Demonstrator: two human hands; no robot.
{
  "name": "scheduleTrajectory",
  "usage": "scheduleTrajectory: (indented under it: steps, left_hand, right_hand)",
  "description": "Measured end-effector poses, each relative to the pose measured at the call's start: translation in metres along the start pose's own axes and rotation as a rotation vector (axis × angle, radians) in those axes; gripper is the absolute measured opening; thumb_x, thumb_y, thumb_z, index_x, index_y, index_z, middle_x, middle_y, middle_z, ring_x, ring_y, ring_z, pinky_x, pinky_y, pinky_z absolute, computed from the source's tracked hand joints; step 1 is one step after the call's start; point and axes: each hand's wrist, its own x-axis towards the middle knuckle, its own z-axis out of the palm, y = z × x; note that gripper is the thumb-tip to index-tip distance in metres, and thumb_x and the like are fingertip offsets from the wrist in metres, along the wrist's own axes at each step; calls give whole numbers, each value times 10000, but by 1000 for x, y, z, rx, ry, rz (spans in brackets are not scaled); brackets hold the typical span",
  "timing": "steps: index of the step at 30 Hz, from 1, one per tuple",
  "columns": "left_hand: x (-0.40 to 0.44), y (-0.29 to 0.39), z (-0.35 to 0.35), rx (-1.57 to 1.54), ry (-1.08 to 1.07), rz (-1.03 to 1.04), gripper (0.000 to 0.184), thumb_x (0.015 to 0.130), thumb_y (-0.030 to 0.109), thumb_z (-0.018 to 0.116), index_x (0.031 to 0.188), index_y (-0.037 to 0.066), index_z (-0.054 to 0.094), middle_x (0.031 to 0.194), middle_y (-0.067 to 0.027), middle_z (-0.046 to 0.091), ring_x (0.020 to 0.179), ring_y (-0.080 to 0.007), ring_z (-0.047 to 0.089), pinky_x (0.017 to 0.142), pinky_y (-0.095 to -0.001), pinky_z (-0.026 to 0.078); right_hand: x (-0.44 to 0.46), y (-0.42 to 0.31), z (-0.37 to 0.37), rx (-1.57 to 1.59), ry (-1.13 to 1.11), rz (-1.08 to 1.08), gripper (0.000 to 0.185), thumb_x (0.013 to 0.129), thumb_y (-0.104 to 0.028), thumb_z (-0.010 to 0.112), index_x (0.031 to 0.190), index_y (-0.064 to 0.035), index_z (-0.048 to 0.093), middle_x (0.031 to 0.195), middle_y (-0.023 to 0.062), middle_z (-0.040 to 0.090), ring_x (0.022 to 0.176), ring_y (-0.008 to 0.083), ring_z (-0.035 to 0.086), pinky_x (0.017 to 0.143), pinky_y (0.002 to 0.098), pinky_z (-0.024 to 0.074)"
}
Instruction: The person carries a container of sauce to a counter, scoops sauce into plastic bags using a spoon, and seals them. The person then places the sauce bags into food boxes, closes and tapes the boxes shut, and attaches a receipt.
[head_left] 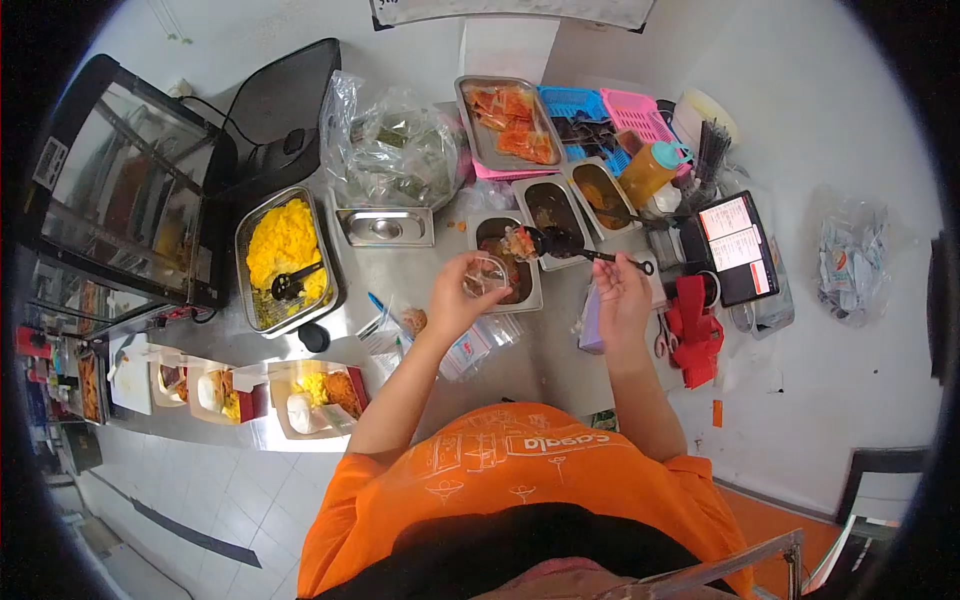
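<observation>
My left hand (456,297) is closed around a small clear plastic cup (488,275), tilted under the spoon's end. In my right hand (622,292), fingers pinch the handle of a black serving spoon (601,257). Chunky reddish food (518,243) is heaped on the spoon, just above the cup. Both are over a metal food pan (536,301) with dark reddish contents, partly hidden by my left hand. Behind it stand a second metal pan (530,187) with dark liquid and a third pan (592,170) holding orange-brown sauce and a dark utensil.
Left on the counter are a tray of scrambled eggs (283,240) with a black spoon, and several filled food boxes (318,400). Behind stand a bag of greens (395,165) and a tray (470,140) of orange-red food. A tablet (737,247), sauce bottle (649,174) and red cloth (692,335) are right.
</observation>
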Motion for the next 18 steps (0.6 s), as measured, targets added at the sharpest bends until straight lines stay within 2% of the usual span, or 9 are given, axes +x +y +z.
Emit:
scheduleTrajectory:
  steps: [3, 8, 14, 17, 18]
  left_hand:
    - [4, -6, 3, 156, 25, 97, 532, 621, 179, 829, 1048, 6, 564, 929, -107, 629, 879, -210, 605, 784, -326, 473]
    - [3, -6, 4, 148, 30, 104, 551, 606, 206, 839, 1046, 12, 569, 947, -116, 620, 891, -232, 600, 792, -331, 470]
    - [3, -6, 6, 156, 43, 151, 564, 607, 206, 836, 1067, 15, 572, 949, -118, 621, 896, -235, 603, 797, -328, 469]
    - [2, -6, 7, 156, 41, 120, 576, 614, 197, 831, 1088, 8, 564, 951, -118, 624, 897, -224, 602, 797, -322, 467]
    - [2, -6, 8, 157, 36, 103, 581, 616, 193, 830, 1095, 5, 560, 952, -118, 625, 897, -219, 602, 796, -319, 467]
  right_hand:
    - [-1, -6, 11, -99, -60, -74, 106, 863, -52, 573, 927, 30, 549, 815, 118, 602, 733, 203, 627, 710, 314, 551]
    - [-3, -12, 31, -326, -137, -181, 110, 865, -31, 573, 948, 40, 561, 811, 117, 608, 693, 200, 637, 637, 302, 554]
    - [-15, -17, 57, -669, -469, -331, 109, 857, -14, 572, 952, 38, 571, 833, 115, 629, 702, 202, 642, 649, 287, 534]
    - [-34, -34, 81, -1135, -792, -809, 122, 825, 2, 583, 947, 15, 581, 861, 115, 629, 753, 234, 638, 677, 316, 511]
    - [-39, -33, 83, -1139, -808, -840, 130, 813, 8, 588, 944, 8, 583, 873, 116, 626, 774, 245, 632, 688, 325, 503]
